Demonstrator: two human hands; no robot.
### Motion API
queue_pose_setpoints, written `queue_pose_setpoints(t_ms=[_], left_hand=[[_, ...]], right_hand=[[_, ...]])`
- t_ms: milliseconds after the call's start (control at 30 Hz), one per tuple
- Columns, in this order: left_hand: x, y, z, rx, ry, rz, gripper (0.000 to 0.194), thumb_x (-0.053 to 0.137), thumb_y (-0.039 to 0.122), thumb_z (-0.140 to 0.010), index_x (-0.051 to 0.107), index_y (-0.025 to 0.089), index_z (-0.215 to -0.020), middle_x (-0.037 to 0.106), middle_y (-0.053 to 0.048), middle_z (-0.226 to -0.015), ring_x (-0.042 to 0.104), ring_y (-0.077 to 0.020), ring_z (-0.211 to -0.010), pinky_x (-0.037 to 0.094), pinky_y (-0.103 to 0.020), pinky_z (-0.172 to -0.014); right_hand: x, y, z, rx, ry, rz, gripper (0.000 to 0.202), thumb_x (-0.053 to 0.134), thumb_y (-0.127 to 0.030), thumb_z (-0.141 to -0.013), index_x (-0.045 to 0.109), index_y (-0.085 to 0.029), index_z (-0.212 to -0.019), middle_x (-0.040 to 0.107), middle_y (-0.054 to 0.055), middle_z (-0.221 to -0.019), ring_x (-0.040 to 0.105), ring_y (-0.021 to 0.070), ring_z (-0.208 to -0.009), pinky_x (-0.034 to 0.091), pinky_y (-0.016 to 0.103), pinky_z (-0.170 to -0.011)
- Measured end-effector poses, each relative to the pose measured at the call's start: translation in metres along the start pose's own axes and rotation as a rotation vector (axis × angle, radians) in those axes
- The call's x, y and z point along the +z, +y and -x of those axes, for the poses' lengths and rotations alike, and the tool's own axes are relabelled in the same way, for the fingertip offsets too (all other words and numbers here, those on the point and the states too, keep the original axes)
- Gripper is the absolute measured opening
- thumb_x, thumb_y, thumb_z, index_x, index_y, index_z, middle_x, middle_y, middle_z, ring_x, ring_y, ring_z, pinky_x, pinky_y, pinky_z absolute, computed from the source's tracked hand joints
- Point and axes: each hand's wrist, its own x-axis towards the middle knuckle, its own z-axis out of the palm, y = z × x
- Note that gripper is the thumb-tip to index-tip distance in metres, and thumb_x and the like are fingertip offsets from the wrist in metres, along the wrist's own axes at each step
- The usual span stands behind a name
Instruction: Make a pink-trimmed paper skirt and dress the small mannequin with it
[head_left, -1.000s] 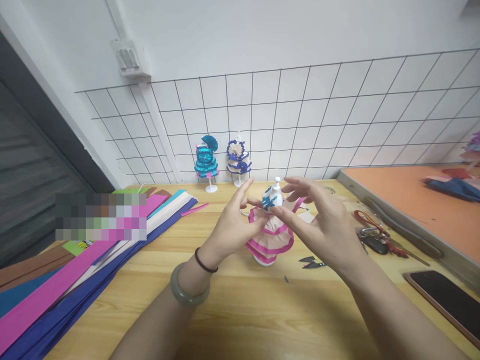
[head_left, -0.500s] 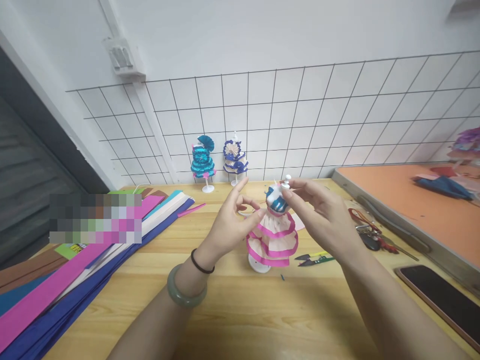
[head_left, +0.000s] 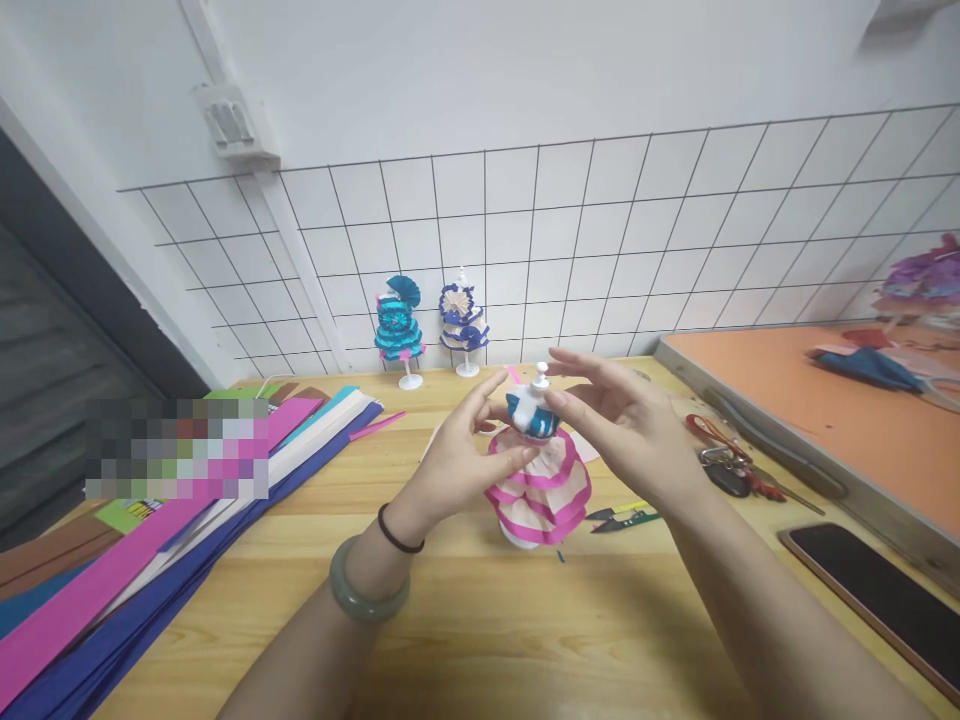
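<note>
A miniature dress-form mannequin [head_left: 541, 376] with a white neck knob stands on the table in front of me. Its bodice is wrapped in blue and white paper [head_left: 541, 422], over a tiered cream skirt [head_left: 541, 490] edged in pink. My left hand [head_left: 465, 440] grips it at the waist, thumb in front, other fingers partly hidden behind. At the shoulder, my right hand [head_left: 626, 425] presses its thumb beside the neck. The right index finger stretches out behind the knob, while the other fingertips are hidden. Small yellow-and-black thread snips [head_left: 622, 518] lie right of the skirt.
Crepe paper strips [head_left: 277, 465] lie stacked at the left. Two dressed mannequins, one teal [head_left: 397, 325] and one cream-and-blue [head_left: 463, 318], stand by the wall grid. Keys [head_left: 727, 470], a phone [head_left: 877, 590] and an orange-topped tray [head_left: 780, 390] are at the right.
My left hand has closed in around the bodice from slightly apart. The mannequin's top has tilted toward the left, and my right thumb has slid from the neck to the shoulder.
</note>
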Motion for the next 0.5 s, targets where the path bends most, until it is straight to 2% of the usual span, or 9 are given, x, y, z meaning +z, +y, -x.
queue_pose_setpoints(t_ms=[67, 133, 233, 367, 500], left_hand=[[-0.002, -0.003, -0.001, 0.016, -0.002, 0.009, 0.084, 0.071, 0.03, -0.073, 0.026, 0.024, -0.143, 0.061, -0.009, -0.116, 0.055, -0.0224, -0.11, 0.036, -0.042, -0.1], [-0.004, -0.005, -0.003, 0.024, 0.025, 0.025, 0.082, 0.07, 0.029, -0.074, 0.026, 0.024, -0.143, 0.059, -0.01, -0.121, 0.053, -0.023, -0.114, 0.037, -0.041, -0.1], [-0.009, -0.007, -0.005, 0.019, 0.074, 0.061, 0.08, 0.071, 0.029, -0.074, 0.029, 0.023, -0.142, 0.059, -0.011, -0.121, 0.053, -0.0231, -0.115, 0.038, -0.04, -0.1], [-0.013, -0.007, -0.008, 0.013, 0.1, 0.105, 0.082, 0.072, 0.028, -0.073, 0.028, 0.023, -0.141, 0.061, -0.01, -0.117, 0.056, -0.0215, -0.108, 0.039, -0.04, -0.099], [-0.014, -0.006, -0.01, 0.025, 0.092, 0.166, 0.084, 0.072, 0.027, -0.072, 0.025, 0.024, -0.142, 0.059, -0.01, -0.119, 0.056, -0.0205, -0.107, 0.041, -0.039, -0.097]], right_hand=[[-0.002, 0.001, -0.003, 0.015, -0.018, -0.018, 0.045, 0.064, -0.044, -0.08, 0.059, -0.022, -0.118, 0.065, 0.01, -0.113, 0.065, 0.0216, -0.092, 0.055, 0.037, -0.078], [-0.005, 0.003, -0.007, 0.022, -0.111, 0.003, 0.04, 0.06, -0.046, -0.082, 0.061, -0.022, -0.114, 0.067, 0.008, -0.11, 0.064, 0.0216, -0.097, 0.053, 0.037, -0.083], [-0.01, 0.004, -0.011, 0.029, -0.26, 0.119, 0.034, 0.065, -0.046, -0.077, 0.067, -0.022, -0.1, 0.068, 0.007, -0.106, 0.062, 0.0231, -0.099, 0.051, 0.039, -0.084], [-0.016, 0.005, -0.012, 0.114, -0.257, 0.25, 0.025, 0.063, -0.043, -0.078, 0.067, -0.02, -0.085, 0.07, 0.006, -0.093, 0.064, 0.0202, -0.083, 0.051, 0.033, -0.069], [-0.014, 0.012, -0.013, 0.185, -0.264, 0.227, 0.025, 0.06, -0.04, -0.079, 0.065, -0.017, -0.087, 0.068, 0.005, -0.087, 0.06, 0.0153, -0.069, 0.045, 0.026, -0.054]])
